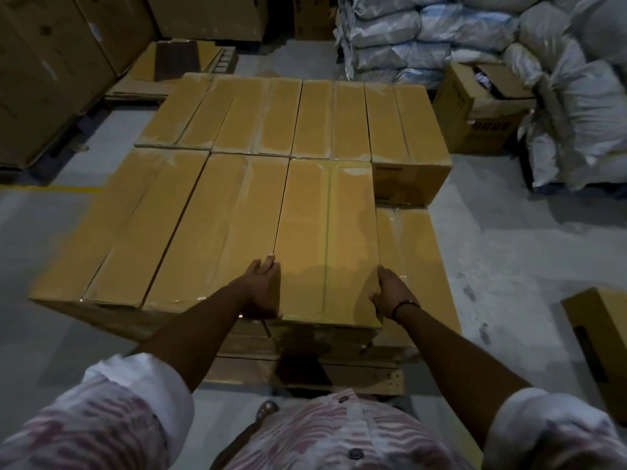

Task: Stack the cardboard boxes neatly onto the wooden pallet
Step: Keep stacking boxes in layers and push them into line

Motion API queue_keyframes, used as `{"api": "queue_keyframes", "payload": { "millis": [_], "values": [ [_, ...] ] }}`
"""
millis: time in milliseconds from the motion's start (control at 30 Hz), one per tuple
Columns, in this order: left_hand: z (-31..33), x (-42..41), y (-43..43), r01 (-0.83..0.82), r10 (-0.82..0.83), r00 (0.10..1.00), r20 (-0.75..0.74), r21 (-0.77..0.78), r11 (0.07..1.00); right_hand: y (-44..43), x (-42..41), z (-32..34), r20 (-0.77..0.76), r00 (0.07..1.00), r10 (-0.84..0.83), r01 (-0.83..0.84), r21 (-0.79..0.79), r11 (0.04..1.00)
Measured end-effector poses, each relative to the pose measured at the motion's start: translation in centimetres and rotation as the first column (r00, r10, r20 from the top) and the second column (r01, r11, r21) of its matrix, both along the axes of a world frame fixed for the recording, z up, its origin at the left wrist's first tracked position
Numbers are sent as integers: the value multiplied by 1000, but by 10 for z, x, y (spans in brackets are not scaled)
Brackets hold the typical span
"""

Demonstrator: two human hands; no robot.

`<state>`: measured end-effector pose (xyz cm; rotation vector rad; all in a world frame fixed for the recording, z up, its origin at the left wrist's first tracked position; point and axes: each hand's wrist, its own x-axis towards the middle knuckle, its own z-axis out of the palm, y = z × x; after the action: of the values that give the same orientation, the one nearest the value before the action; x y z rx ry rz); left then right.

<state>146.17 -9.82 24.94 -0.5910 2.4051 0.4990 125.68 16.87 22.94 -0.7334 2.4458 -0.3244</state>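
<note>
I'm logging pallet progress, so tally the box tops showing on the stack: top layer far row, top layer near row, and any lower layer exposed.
Far-row top boxes: 4
Near-row top boxes: 3, counting the held box
Exposed lower-layer box: 1
Total: 8

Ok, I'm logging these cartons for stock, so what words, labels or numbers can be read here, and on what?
Nothing is legible.
open carton: bold dark print on its side, too blurred to read.
back-row end box: small dark print on its near face, too small.
loose box on the floor: dark marking, unreadable.
front top box: taped top, no print.
</note>
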Motion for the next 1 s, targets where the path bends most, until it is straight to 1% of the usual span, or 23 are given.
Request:
{"api": "queue_keyframes", "payload": {
  "millis": [67,133,233,333,467,600,733,800,1000],
  "values": [
    [1,0,-1,34,-34,999,38,24,999,7,6,2,-141,983,115,-107,62,992],
    [0,4,0,102,-101,993,65,-4,995,12,16,-1,-172,972,160,-146,88,985],
    [-4,10,-1,204,-195,975,104,-89,975,19,31,-10,-68,989,132,-127,79,989],
    [-5,13,-2,247,-234,967,105,-144,958,25,41,-17,23,995,100,-101,39,994],
    [-8,15,-1,223,-222,975,27,-161,961,32,46,-19,43,993,114,-116,57,992],
    [-8,13,-9,197,-202,979,-27,-128,972,29,45,-18,-53,982,182,-174,137,975],
    [-10,13,-12,191,-197,980,-40,-125,974,26,44,-12,-87,973,213,-194,186,963],
    [-10,12,-12,186,-193,980,-44,-127,974,26,44,-10,-84,975,205,-186,188,964],
    [-6,10,-13,170,-177,984,-38,-130,977,27,46,-10,-22,989,146,-143,120,983]
  ]
}}
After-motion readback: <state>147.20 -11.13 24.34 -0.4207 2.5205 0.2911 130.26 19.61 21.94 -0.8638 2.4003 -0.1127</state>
